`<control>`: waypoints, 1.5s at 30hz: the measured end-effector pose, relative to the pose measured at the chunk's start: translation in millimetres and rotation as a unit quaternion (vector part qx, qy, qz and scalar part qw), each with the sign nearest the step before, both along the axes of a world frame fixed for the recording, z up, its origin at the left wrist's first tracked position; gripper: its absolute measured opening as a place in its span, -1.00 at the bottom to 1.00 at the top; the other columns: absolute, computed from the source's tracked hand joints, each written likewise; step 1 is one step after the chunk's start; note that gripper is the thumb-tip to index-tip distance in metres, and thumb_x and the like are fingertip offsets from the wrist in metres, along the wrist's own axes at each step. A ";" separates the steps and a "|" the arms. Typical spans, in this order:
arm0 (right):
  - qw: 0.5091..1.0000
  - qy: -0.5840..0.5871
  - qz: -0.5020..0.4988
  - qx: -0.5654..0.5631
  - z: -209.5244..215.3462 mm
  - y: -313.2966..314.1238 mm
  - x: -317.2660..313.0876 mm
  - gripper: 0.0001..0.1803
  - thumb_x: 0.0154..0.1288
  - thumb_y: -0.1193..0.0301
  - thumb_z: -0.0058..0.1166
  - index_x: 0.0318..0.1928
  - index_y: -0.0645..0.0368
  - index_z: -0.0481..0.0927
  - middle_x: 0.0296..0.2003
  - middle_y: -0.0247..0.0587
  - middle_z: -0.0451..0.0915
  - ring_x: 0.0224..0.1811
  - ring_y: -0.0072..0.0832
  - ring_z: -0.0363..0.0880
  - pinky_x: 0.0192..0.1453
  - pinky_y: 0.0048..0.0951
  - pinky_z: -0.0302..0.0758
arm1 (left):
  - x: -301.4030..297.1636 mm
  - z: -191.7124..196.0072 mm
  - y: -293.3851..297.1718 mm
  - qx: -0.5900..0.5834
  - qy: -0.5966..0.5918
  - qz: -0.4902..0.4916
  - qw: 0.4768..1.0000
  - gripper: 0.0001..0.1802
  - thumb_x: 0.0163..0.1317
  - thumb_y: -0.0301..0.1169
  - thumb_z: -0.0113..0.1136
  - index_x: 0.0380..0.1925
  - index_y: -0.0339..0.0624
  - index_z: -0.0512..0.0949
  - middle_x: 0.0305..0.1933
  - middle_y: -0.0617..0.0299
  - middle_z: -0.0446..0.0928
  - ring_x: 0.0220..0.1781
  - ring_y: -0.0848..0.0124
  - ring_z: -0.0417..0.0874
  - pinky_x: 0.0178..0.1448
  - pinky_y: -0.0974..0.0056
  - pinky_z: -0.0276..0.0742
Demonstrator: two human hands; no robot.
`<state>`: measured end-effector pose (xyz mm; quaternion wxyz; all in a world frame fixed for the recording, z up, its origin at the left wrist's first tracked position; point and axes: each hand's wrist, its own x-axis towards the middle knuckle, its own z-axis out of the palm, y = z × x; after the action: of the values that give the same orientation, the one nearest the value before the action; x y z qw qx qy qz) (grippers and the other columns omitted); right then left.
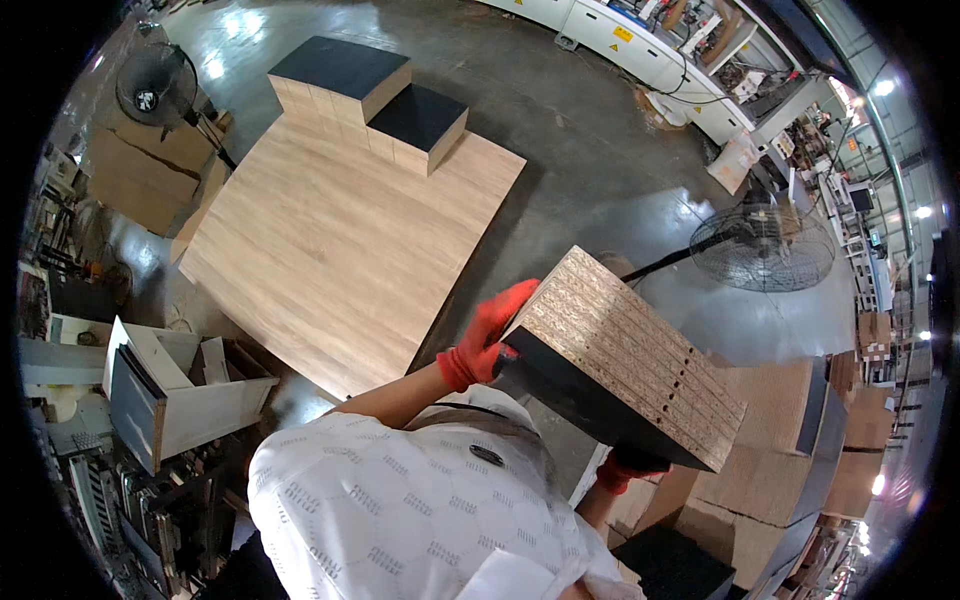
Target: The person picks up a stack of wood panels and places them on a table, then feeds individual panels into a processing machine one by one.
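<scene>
A thick stack of chipboard panels (630, 345), black on the outer face and with rough bare edges, is held between my two hands at chest height. Several small dark holes run in a row across the edges near its right end. My left hand (492, 335), in a red glove, grips the stack's left end with its fingers wrapped round the corner. Under the right end, my right hand (628, 470) in a red glove supports the stack; most of its fingers are hidden behind the black face.
A large wood-grain board (350, 250) lies ahead, bearing two black-topped panel stacks (340, 68) at its far edge. Pedestal fans stand at left (155, 88) and right (765, 250). Stacked panels (760, 470) lie beside me at right, a white cabinet carcass (190, 400) at left. A machine (630, 45) stands behind.
</scene>
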<state>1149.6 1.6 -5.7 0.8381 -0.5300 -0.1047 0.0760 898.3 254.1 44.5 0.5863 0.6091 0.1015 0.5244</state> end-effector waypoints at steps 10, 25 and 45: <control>0.988 0.050 0.034 -0.141 -33.6 185.2 113.3 -0.24 0.40 -0.18 -0.27 0.37 0.11 0.34 0.31 -0.09 0.40 0.26 -0.03 0.43 0.27 0.06 0.46 | 67.1 7.1 94.9 -0.048 0.024 0.123 0.991 0.11 0.12 0.34 0.12 0.29 -0.53 0.28 0.30 -0.19 0.41 0.34 0.10 0.45 0.39 0.16 0.27; 0.941 0.037 0.334 -0.034 -62.0 493.1 269.7 -0.18 0.39 -0.09 -0.08 0.42 0.22 0.12 0.38 -0.03 0.21 0.37 -0.14 0.22 0.40 -0.06 0.23 | 180.6 -29.5 183.3 -0.139 0.050 0.452 0.880 0.14 0.16 0.39 -0.02 0.31 -0.57 0.25 0.25 -0.18 0.47 0.31 0.10 0.48 0.36 0.13 0.33; 0.714 -0.034 0.676 -0.180 -14.6 769.6 178.0 -0.21 0.54 -0.03 -0.24 0.52 0.21 -0.03 0.53 -0.26 0.00 0.54 -0.36 0.00 0.59 -0.29 -0.13 | 133.2 32.4 450.8 -0.359 0.386 0.445 0.724 0.00 -0.04 0.51 0.15 -0.20 -0.40 0.60 -0.24 -0.18 0.63 -0.15 0.06 0.68 -0.05 0.06 0.51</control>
<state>1327.7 771.1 -20.3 0.4478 -0.4611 -0.4479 0.6215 1031.5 704.9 76.8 0.3701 0.3880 0.7592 0.3689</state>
